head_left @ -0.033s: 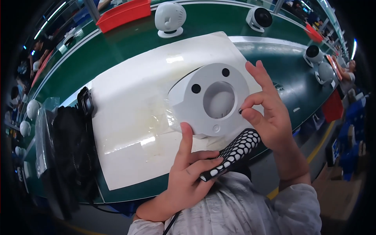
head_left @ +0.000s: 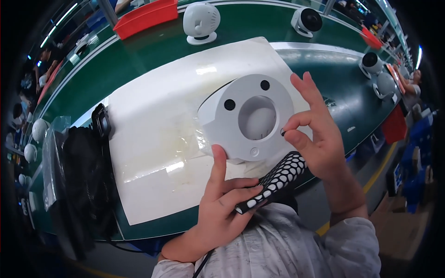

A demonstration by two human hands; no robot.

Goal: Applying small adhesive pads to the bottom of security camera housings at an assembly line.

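Note:
My right hand (head_left: 315,143) pinches a small dark pad (head_left: 282,132) between thumb and forefinger, its other fingers raised. The pad is just off the right edge of a white round base (head_left: 227,132), which lies with its underside up. Two round black pads (head_left: 229,104) are stuck on the far part of that underside, and a bare round recess (head_left: 254,151) shows at its near edge. In the fingers of my left hand (head_left: 222,199) is a curved black sheet with rows of white round holes (head_left: 278,180). My left thumb points up beside the base.
Under the base is a white board (head_left: 148,139) on the green bench. Black cables in clear bags (head_left: 88,171) lie along its left side. White fans (head_left: 201,22) and a red bin (head_left: 146,17) stand on the line beyond. People work at both far sides.
The white base and my right hand with the pad have shifted very slightly left. My left hand keeps the same hold on the sheet.

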